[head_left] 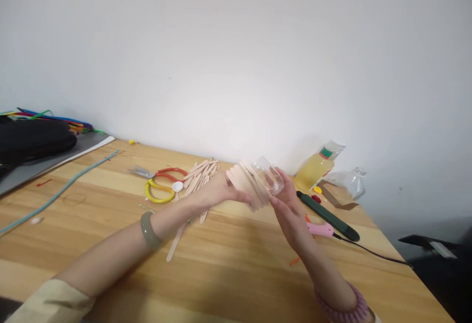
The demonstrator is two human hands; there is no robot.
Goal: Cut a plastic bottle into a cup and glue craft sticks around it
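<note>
Between my two hands, above the table, is a clear plastic container [272,178] with a layer of wooden craft sticks [246,181] against its left part. My left hand [225,191] grips the craft-stick side, its thumb along the lower edge. My right hand [285,202] is closed around the right end of the plastic container, with fingers on top and underneath. Whether the sticks are fixed to the plastic I cannot tell. A pile of loose craft sticks [197,178] lies behind my left forearm, and one single stick [176,244] points toward me.
Left are scissors [164,185] with red and yellow handles, a white cap [177,186] and a blue pipe cleaner [70,185]. Right are a pink-handled corded tool [320,229], a dark green bar [328,216], a bottle of yellow liquid [313,170] and a clear bottle top [356,185].
</note>
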